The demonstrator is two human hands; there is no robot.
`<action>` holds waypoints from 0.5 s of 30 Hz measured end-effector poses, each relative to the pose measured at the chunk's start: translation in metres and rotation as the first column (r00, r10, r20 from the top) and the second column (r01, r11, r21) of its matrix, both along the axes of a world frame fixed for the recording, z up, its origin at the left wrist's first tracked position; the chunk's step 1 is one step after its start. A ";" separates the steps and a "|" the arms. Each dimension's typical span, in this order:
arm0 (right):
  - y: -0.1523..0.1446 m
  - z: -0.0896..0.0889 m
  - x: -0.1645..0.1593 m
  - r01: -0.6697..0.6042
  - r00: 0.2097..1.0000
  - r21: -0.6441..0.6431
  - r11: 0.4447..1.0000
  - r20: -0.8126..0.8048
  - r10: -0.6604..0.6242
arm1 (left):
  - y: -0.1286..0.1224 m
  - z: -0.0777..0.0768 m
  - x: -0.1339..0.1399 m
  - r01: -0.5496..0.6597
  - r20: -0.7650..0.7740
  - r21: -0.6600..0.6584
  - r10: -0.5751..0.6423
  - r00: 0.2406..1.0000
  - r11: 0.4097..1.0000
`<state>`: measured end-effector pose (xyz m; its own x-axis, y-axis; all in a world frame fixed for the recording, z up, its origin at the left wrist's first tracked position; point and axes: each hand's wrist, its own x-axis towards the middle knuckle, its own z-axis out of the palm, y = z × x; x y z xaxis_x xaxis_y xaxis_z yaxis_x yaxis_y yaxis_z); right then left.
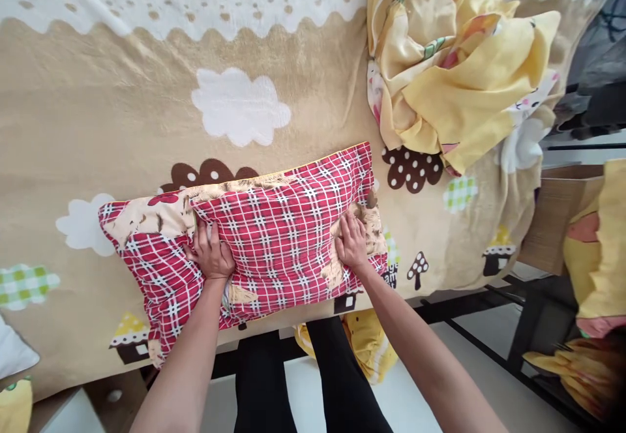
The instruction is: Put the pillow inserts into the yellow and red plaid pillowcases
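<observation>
left hand [213, 255] and right hand [353, 242] are just resting on a red plaid pillow [278, 237], fingers slightly spread, pillow's lying on a beige blanket [122, 107]

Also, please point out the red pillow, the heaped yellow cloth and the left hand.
Red pillow [278, 240], head view: middle of its checked top.
Heaped yellow cloth [472, 90], head view: a broad fold.
Left hand [214, 257], head view: back of the hand.

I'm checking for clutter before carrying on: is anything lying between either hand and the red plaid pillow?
Nothing visible is. The left hand and right hand both rest directly on the red plaid pillow. The crumpled yellow cloth lies beyond its far right corner, away from both hands.
</observation>
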<state>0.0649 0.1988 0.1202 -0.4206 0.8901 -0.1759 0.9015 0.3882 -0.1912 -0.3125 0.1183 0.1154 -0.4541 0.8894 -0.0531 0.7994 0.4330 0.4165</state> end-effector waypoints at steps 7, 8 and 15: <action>-0.104 0.021 0.088 0.226 0.951 -0.098 0.969 0.237 -0.198 | 0.013 0.028 0.003 0.042 -0.053 0.079 -0.038 0.998 0.996; -0.117 0.023 0.097 0.283 0.934 -0.100 0.954 0.254 -0.250 | 0.014 0.034 0.004 0.042 -0.054 0.075 -0.038 0.998 0.996; -0.062 0.045 0.088 0.543 0.840 -0.094 0.835 0.042 -0.541 | 0.005 0.124 -0.034 0.084 0.118 0.239 -0.114 0.986 0.968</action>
<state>0.1526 0.1366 0.1654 0.1270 0.9528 -0.2758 0.9647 -0.1833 -0.1889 -0.3464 0.1238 0.2397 -0.3661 0.9244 0.1073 0.7658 0.2337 0.5991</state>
